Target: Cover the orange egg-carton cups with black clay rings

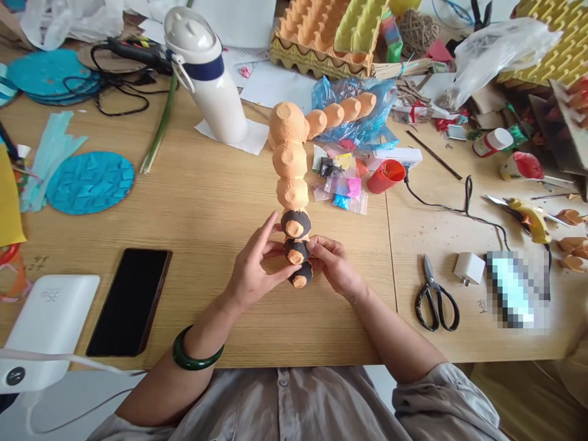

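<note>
An orange, knobbly model [290, 158] made of joined rounded segments stands out in front of me, with a side arm of smaller segments reaching back right. Its three nearest segments carry black material around orange tips. My left hand [257, 263] holds the near end from the left, thumb at the lowest segments and fingers behind. From the right, my right hand [335, 263] pinches the black-covered part at the middle black segment. Small bags of coloured clay [342, 177] and a red cup [386, 176] lie to the right of the model.
A black phone [129, 302] and white power bank [50, 324] lie left. A white flask [211, 86] stands behind. Scissors [436, 294], a white adapter [469, 268], a cable and a yellow glue gun [528, 217] are right. Egg trays [321, 37] are at the back.
</note>
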Demonstrator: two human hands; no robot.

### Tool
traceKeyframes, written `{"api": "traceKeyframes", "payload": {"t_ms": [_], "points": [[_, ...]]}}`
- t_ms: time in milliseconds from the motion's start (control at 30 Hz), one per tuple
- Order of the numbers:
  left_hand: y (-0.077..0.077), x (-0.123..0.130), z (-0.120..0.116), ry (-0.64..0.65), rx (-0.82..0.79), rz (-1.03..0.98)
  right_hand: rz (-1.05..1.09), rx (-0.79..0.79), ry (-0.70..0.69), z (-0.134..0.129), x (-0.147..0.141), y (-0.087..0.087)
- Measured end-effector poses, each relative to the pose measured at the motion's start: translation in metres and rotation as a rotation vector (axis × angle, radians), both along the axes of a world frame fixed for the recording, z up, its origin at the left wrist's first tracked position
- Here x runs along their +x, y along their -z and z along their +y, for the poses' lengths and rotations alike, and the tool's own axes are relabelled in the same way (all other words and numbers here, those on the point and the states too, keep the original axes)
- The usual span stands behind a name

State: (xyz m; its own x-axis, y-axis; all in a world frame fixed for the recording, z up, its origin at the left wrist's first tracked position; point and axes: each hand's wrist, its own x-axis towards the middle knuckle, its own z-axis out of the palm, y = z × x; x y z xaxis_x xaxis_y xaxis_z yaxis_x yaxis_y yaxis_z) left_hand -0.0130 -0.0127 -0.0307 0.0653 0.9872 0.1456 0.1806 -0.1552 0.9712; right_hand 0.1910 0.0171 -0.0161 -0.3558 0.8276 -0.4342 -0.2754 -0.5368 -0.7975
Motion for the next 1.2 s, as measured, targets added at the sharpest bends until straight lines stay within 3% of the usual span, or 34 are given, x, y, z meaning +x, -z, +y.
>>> {"api": "traceKeyframes", "payload": {"t_ms": [133,200,433,567,733,833,1067,1200], "points": [[0.0,0.0,-0.003,-0.017,-0.016,-0.026,-0.204,0.217,0.086,0.003,0.007,-0.008],[0.0,-0.001,-0.004,-0.005,-0.058,-0.052,-0.207,0.228,0.158,0.006,0.007,-0.01],[-0.001,-0.001,-0.004,0.145,-0.149,-0.017,0.025,-0.027,0.158,0.011,0.006,-0.002],[-0.001,-0.003,0.0,0.226,-0.26,-0.144,0.104,-0.154,0.175,0.011,0.005,0.002],[0.0,-0.003,0.005,0.086,-0.377,-0.305,0.113,-0.199,0.101,0.007,-0.002,0.002],[0.0,-0.001,0.007,0.02,-0.402,-0.291,0.075,-0.168,0.078,0.005,-0.007,0.0],[0.0,0.003,0.006,0.024,-0.415,-0.362,0.005,-0.019,0.06,0.0,-0.011,-0.005],[-0.001,0.006,0.004,-0.023,-0.378,-0.374,-0.046,0.033,0.132,-0.001,-0.012,-0.008]]}}
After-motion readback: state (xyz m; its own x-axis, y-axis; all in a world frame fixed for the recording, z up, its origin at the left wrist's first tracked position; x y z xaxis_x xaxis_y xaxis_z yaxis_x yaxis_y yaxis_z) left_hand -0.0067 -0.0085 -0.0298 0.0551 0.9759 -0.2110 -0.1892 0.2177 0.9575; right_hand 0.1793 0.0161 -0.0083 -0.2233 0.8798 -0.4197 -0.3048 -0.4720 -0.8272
